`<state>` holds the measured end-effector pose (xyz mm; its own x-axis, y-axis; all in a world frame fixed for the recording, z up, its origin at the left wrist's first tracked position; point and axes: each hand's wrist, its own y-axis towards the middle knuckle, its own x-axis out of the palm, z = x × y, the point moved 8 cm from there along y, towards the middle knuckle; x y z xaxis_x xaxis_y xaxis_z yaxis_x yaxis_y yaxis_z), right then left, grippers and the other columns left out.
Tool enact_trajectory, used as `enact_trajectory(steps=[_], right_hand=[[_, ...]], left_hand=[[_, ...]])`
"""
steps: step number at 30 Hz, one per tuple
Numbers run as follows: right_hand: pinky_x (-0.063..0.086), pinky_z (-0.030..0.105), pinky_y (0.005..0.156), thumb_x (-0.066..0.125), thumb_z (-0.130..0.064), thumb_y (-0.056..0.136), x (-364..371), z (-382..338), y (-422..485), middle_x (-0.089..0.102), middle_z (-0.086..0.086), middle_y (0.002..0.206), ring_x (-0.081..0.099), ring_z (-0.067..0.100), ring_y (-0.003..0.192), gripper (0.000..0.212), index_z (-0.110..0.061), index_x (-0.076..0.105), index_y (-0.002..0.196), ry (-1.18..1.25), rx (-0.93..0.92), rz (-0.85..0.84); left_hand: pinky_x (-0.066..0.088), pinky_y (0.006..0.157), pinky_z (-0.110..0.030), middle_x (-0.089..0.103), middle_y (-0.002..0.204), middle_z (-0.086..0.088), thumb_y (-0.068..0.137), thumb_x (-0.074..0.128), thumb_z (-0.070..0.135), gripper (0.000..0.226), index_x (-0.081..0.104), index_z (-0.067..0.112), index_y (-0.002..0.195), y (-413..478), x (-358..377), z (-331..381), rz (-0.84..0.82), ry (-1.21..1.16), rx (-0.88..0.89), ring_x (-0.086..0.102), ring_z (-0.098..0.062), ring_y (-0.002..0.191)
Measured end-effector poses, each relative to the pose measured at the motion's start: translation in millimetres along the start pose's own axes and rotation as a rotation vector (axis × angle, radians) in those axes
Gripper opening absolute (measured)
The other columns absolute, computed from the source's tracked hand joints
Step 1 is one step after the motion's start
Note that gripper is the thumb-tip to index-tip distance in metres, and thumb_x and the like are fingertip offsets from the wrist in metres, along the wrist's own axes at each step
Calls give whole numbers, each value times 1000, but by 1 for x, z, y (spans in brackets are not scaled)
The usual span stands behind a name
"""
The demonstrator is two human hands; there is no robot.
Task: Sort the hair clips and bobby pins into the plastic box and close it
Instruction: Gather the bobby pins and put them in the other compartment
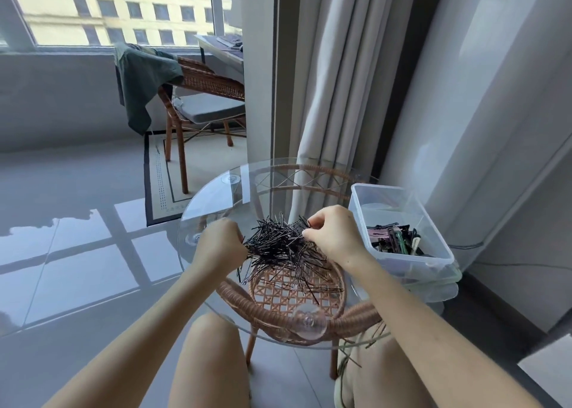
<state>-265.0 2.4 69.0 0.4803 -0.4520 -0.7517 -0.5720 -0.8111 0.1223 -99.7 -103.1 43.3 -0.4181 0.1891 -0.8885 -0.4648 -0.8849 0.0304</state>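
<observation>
A loose heap of black bobby pins (280, 248) lies on the round glass tabletop (216, 197). My left hand (221, 246) is closed on a bunch of pins at the heap's left edge. My right hand (332, 234) pinches pins at the heap's upper right side between thumb and fingers. A clear plastic box (433, 254) stands open at the table's right edge, holding several coloured hair clips (394, 237) at its near end. What looks like its lid (439, 290) lies under the box.
The glass top rests on a wicker frame (294, 299) with suction cups. My knees are under the near edge. Grey curtains (334, 82) hang right behind the table. A rattan chair (201, 98) with a green cloth stands further back on a rug.
</observation>
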Motion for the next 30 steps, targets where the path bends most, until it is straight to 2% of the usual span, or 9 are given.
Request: enact_trajectory(steps=[3,6,8,11,15,18,22,28,30], right_hand=[[43,24,59,71,-6,75,-8,-1,9,60,7,69,52,14,63,10,4,69,75,117,17,-18],[52,33,74,77,-7,72,-16,7,22,66,9,79,60,19,72,23,1,70,92,269,100,-14],[55,32,65,77,-2,71,-26,14,30,64,9,70,60,16,58,21,3,70,90,358,129,-6],[49,17,41,74,3,73,-54,27,43,60,8,63,56,4,40,21,7,66,92,454,158,26],[48,13,38,71,6,75,-102,56,62,60,8,65,54,3,35,26,12,64,99,486,164,166],[50,13,48,73,-1,76,-134,78,79,66,10,80,61,17,59,30,8,66,103,291,128,328],[45,26,85,71,-9,79,-139,92,103,71,18,105,65,29,98,29,1,69,105,-50,17,354],[49,30,82,69,-23,78,-81,107,102,73,-1,94,64,17,91,16,-19,74,92,-348,-71,-140],[46,29,74,63,-38,82,-82,103,97,69,-7,80,62,18,84,15,-26,73,79,-424,-60,-108]], left_hand=[[31,50,-26,43,50,-11,59,47,-9,23,47,11,47,8,-13,0,36,-32,-27,39,-22,51],[40,50,-28,47,53,-10,59,50,-7,23,55,14,51,19,-19,0,52,-68,-26,44,-20,51],[46,49,-30,47,55,-9,60,53,-6,22,58,14,52,23,-23,1,57,-92,-31,44,-18,52],[53,52,-31,60,55,-16,61,54,-6,14,67,-4,59,28,-28,6,49,-128,-38,54,-30,52],[57,57,-33,68,62,-21,64,55,-7,15,69,-4,62,37,-33,18,43,-154,-20,65,-31,61],[35,47,-21,50,52,-16,62,52,-9,13,63,-7,56,42,-35,32,28,-159,-17,43,-25,52],[34,46,-17,54,52,-14,63,52,-9,21,64,1,50,53,-33,53,-7,-213,2,48,-23,51],[32,37,-11,58,54,-14,66,53,-7,18,71,-3,64,67,-22,75,-53,-306,10,54,-23,52],[29,30,-10,58,53,-14,68,55,-8,18,72,-3,67,69,-18,82,-81,-351,16,57,-25,52]])
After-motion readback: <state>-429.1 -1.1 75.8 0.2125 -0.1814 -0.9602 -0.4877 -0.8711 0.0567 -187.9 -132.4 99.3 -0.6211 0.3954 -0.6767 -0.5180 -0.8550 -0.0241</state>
